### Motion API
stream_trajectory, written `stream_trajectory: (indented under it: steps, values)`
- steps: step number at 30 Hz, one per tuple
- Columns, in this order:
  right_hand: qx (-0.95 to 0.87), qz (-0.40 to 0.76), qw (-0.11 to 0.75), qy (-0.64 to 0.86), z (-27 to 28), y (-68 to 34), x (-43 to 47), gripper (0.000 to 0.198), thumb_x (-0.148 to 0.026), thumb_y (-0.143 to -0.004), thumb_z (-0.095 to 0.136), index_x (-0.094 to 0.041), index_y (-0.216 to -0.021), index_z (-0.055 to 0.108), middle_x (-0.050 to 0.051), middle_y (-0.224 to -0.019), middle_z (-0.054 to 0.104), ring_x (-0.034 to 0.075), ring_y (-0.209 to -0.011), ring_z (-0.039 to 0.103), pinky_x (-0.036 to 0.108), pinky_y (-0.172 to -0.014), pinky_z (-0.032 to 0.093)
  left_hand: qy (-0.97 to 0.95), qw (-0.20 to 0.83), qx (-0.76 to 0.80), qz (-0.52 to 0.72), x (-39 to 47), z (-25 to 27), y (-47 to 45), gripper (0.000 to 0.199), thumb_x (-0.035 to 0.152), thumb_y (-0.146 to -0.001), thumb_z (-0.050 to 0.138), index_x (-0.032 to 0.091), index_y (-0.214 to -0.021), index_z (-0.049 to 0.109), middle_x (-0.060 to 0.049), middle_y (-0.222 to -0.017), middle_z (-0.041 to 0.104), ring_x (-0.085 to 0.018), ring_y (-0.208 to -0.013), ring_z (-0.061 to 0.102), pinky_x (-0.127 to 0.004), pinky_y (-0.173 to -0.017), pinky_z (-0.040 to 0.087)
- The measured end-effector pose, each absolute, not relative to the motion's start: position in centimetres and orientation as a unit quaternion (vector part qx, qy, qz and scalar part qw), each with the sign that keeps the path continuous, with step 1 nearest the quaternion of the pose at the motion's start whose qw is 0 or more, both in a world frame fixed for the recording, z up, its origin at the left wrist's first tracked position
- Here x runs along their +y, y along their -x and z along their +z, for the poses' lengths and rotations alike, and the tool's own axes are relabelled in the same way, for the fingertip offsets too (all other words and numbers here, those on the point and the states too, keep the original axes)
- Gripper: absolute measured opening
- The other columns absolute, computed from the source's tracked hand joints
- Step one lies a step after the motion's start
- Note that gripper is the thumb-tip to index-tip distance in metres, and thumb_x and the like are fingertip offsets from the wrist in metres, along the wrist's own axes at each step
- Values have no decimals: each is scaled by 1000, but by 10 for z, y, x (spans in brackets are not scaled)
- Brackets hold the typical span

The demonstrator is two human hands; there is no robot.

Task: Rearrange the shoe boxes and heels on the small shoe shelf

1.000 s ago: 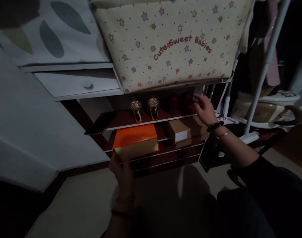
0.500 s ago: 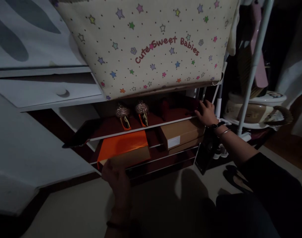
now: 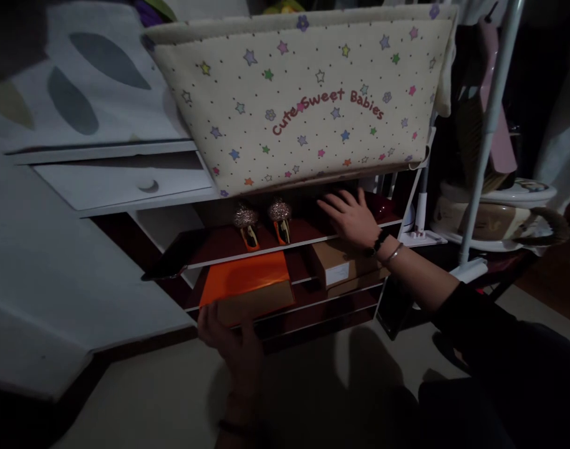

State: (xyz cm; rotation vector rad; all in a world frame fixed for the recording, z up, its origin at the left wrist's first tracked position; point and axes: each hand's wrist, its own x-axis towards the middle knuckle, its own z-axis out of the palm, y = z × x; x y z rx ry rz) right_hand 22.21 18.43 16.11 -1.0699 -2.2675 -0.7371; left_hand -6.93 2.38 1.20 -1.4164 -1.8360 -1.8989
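Note:
My right hand (image 3: 353, 219) reaches over the upper shelf (image 3: 210, 249), its fingers stretched out and spread. It hides part of what stands there, and whether it touches a shoe I cannot tell. Beside it lies a glossy dark red shoe (image 3: 381, 206). Left of the hand stand two glittery shoes, one (image 3: 246, 221) and its mate (image 3: 280, 215), heels toward me. My left hand (image 3: 231, 340), in shadow, is in front of an orange box (image 3: 247, 277) on the shelf below, fingers apart and near its front corner. A brown cardboard box (image 3: 345, 268) sits right of the orange one.
A cream fabric bin (image 3: 313, 112) with stars overhangs the shelves. A white drawer (image 3: 126, 184) is at left. At right stand a pale pole (image 3: 481, 156), a pink-backed brush (image 3: 500, 137) and a brown and white container (image 3: 476, 215). Dark shoes (image 3: 446, 352) lie on the floor.
My right hand has moved left along the upper shelf from its right end, and its fingers have spread. My left hand's fingers have opened near the orange box. The view has shifted slightly.

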Motion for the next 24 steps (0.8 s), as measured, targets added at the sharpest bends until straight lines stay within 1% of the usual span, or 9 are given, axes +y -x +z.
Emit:
stream_trajectory:
  steps: [3, 7, 9, 12, 15, 18, 20, 22, 24]
  values:
    - [-782, -282, 286, 477, 150, -245, 184, 51, -24, -101, 45, -18, -151, 51, 17, -149, 55, 39, -139, 38, 73, -119, 13, 466, 56, -612, -637, 20, 12, 70, 66, 34, -90, 63, 14, -150, 43, -20, -157, 35, -33, -152, 29, -53, -127, 22]
    - [-735, -266, 299, 547, 145, -255, 183, 50, -25, -97, 49, -13, -144, 57, 23, -141, 57, 44, -133, 40, 75, -114, 20, 449, 29, -617, -645, 16, 12, 70, 66, 35, -91, 63, 14, -151, 43, -21, -159, 34, -33, -154, 27, -53, -128, 22]
    - [-757, -251, 311, 517, 150, -239, 180, 52, -25, -96, 50, -11, -146, 55, 23, -141, 56, 43, -132, 41, 69, -114, 25, 443, 23, -618, -649, 15, 12, 69, 65, 36, -91, 63, 16, -150, 43, -19, -159, 34, -32, -154, 28, -53, -128, 22]
    - [-826, -220, 324, 406, 163, -196, 176, 57, -27, -99, 49, -13, -154, 46, 21, -145, 52, 37, -132, 42, 57, -113, 35, 440, 25, -616, -652, 16, 13, 68, 64, 38, -91, 63, 17, -148, 45, -19, -158, 36, -31, -153, 29, -52, -128, 22]
    - [-874, -204, 301, 322, 175, -151, 174, 63, -34, -100, 53, -21, -160, 38, 19, -153, 44, 36, -134, 41, 55, -110, 38, 449, 26, -613, -650, 17, 13, 68, 61, 37, -92, 62, 16, -148, 45, -19, -157, 37, -32, -154, 28, -53, -128, 21]
    - [-881, -229, 267, 317, 179, -128, 176, 67, -33, -100, 56, -32, -162, 34, 15, -159, 40, 38, -132, 41, 63, -111, 36, 450, 26, -614, -648, 17, 11, 71, 61, 35, -92, 61, 17, -148, 45, -19, -157, 38, -31, -153, 29, -52, -128, 22]
    - [-863, -257, 267, 342, 174, -132, 177, 63, -26, -101, 51, -32, -161, 35, 14, -159, 41, 38, -132, 42, 67, -113, 30, 444, 26, -618, -649, 16, 11, 74, 62, 35, -92, 62, 17, -148, 44, -19, -157, 39, -32, -152, 31, -53, -127, 23]
    - [-834, -275, 283, 385, 166, -146, 179, 60, -22, -101, 47, -27, -160, 38, 17, -157, 43, 38, -135, 41, 69, -116, 25, 442, 26, -619, -649, 14, 10, 78, 62, 36, -92, 62, 17, -149, 45, -19, -156, 39, -32, -150, 32, -53, -126, 24]
    - [-800, -271, 300, 443, 156, -165, 179, 60, -24, -98, 51, -18, -157, 42, 22, -154, 45, 40, -136, 40, 68, -118, 24, 443, 29, -614, -652, 11, 10, 79, 62, 37, -93, 62, 17, -149, 45, -19, -154, 41, -32, -149, 33, -53, -126, 24]
